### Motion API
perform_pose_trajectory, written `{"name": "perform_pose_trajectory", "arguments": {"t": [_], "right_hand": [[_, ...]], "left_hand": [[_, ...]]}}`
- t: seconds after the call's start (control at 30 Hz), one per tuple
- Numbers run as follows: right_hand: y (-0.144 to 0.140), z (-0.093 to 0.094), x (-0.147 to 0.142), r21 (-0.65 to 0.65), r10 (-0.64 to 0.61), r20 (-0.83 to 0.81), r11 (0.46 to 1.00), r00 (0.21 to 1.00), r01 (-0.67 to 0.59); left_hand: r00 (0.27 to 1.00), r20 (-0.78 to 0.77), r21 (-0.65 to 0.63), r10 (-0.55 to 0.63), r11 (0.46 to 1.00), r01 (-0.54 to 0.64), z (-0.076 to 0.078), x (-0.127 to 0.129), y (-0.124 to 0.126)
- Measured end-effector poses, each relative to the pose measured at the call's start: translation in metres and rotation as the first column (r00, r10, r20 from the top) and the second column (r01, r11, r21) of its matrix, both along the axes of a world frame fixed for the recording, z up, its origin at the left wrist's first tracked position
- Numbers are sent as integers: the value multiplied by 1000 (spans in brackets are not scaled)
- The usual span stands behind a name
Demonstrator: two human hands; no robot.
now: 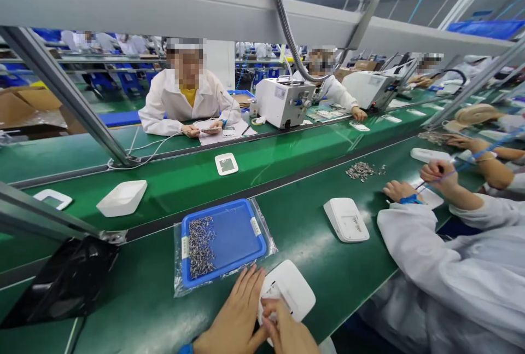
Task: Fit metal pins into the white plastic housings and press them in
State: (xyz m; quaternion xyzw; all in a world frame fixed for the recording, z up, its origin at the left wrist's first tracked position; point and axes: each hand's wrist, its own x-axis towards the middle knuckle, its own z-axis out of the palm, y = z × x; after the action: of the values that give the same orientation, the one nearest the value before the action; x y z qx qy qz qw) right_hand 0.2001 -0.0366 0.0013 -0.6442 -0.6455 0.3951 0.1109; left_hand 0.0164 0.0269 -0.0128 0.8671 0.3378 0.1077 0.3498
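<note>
A white plastic housing lies on the green bench in front of me. My left hand rests along its left edge, fingers stretched out flat and the thumb reaching toward my right hand. My right hand is closed over the recess of the housing, thumb and fingertips pinched together; whatever they hold is hidden or too small to name. Just beyond my left hand, a blue tray on a clear plastic bag carries many small metal parts, heaped along its left side.
Another white housing lies to the right, near a co-worker's hands and a pile of metal parts. A conveyor carries white frames and a housing. A metal post and black bag stand left.
</note>
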Motion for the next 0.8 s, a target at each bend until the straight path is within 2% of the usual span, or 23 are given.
{"name": "perform_pose_trajectory", "arguments": {"t": [0.07, 0.2, 0.27, 0.33, 0.43, 0.5, 0.57, 0.7, 0.8], "right_hand": [[0, 3, -6, -10, 33, -60, 999, 998, -34], [14, 13, 2, 24, 127, -116, 992, 985, -125], [20, 15, 7, 22, 164, -35, 986, 986, -163], [26, 11, 10, 29, 194, 114, 980, 974, -198], [34, 4, 7, 50, 192, 343, 974, 919, -222], [39, 6, 3, 58, 160, 442, 977, 882, -206], [44, 17, -1, 45, 155, 471, 979, 869, -199], [49, 46, -2, -52, 222, 454, 973, 863, -223], [49, 52, -3, -73, 231, 484, 972, 844, -224]], "left_hand": [[999, -10, -55, 36, 998, -36, 1, -1, 0], [994, -56, -115, 91, 989, -97, -2, 0, 1], [996, -57, -82, 71, 994, -75, -4, 3, 3], [998, -32, -25, 46, 999, -47, -6, 6, 4], [999, 21, 31, 36, 999, -37, -6, 8, 4], [998, 49, 41, 44, 998, -46, -3, 8, 3], [997, 54, 39, 51, 998, -53, 2, 8, 1], [998, 10, 30, 60, 998, -60, 12, 7, -3], [999, -18, 12, 43, 999, -43, 15, 6, -2]]}}
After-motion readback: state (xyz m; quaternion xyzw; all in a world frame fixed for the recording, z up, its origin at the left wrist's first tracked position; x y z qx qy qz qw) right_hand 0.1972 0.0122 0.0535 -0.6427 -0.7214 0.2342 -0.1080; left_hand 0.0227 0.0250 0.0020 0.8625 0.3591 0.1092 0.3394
